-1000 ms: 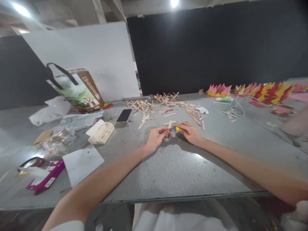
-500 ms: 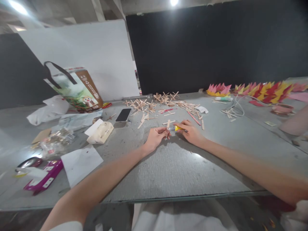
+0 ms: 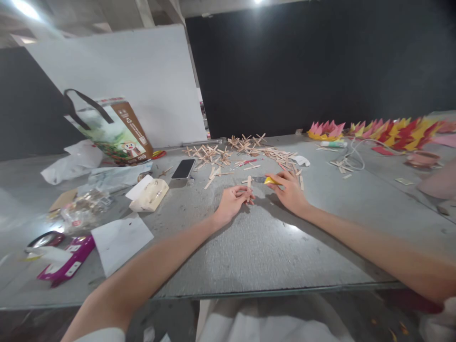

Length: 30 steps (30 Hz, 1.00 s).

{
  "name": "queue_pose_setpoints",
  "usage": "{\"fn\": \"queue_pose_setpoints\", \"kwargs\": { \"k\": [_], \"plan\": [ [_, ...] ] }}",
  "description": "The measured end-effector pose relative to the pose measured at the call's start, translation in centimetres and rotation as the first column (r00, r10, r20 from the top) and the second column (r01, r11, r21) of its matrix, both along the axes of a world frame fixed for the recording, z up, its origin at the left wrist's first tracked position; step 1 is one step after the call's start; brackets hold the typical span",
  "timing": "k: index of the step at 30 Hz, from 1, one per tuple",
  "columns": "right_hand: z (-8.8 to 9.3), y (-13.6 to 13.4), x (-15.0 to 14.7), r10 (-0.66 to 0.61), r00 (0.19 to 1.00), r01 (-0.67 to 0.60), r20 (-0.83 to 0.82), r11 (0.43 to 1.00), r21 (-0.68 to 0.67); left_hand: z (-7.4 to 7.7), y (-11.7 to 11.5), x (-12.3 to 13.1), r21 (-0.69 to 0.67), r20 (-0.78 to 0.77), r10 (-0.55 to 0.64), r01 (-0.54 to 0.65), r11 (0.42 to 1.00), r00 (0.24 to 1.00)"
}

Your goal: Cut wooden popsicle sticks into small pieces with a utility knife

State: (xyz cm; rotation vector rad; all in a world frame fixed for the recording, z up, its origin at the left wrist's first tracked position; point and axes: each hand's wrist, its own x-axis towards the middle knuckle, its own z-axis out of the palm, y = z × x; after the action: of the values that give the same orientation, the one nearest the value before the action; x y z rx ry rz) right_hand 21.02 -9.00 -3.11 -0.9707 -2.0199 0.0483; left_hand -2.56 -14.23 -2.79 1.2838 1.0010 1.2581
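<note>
My left hand point(image 3: 233, 202) pinches a small wooden stick point(image 3: 249, 182) that stands up from its fingertips, near the middle of the grey table point(image 3: 242, 256). To its right, my right hand point(image 3: 289, 190) is closed around a yellow-handled tool point(image 3: 271, 180) whose grey end points left toward the stick. A gap shows between the tool's tip and the stick. Behind both hands lie loose wooden sticks point(image 3: 281, 156) and a cluster of crossed sticks point(image 3: 210, 154). A red pen point(image 3: 247, 162) rests among them.
A phone point(image 3: 183, 169), an open cream box point(image 3: 149, 194), a white paper point(image 3: 122, 241) and a purple box point(image 3: 69, 259) lie left. Behind them stands a printed bag point(image 3: 117, 130). Pink and yellow paper petals point(image 3: 326, 130) and a white cable point(image 3: 356, 156) are at the back right.
My right hand has moved the yellow-handled tool rightward and slightly up, away from the stick. My left hand stays in nearly the same place, and the stick above its fingertips is now plainer to see.
</note>
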Motion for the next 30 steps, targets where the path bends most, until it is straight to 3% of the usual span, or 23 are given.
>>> {"fn": "queue_pose_setpoints", "kwargs": {
  "k": [11, 21, 25, 30],
  "plan": [
    [1.0, -0.9, 0.4, 0.161, 0.987, -0.157, 0.022, 0.980, -0.120, -0.6, 0.2, -0.3, 0.029, 0.039, 0.078, -0.079, 0.996, 0.996],
    [2.5, -2.9, 0.1, 0.215, 0.974, -0.196, 0.070, 0.957, -0.216, -0.3, -0.2, -0.1, 0.070, 0.026, 0.076, -0.077, 0.995, 0.997],
    [2.4, -3.9, -0.3, 0.312, 0.947, -0.289, 0.077, 0.931, -0.222, 0.1, -0.5, 0.0, 0.116, -0.002, 0.058, -0.058, 0.992, 0.998],
    [1.8, -4.4, -0.6, 0.304, 0.949, -0.279, 0.082, 0.932, -0.232, 0.2, -0.6, 0.2, 0.113, 0.002, 0.053, -0.053, 0.992, 0.999]
  ]
}}
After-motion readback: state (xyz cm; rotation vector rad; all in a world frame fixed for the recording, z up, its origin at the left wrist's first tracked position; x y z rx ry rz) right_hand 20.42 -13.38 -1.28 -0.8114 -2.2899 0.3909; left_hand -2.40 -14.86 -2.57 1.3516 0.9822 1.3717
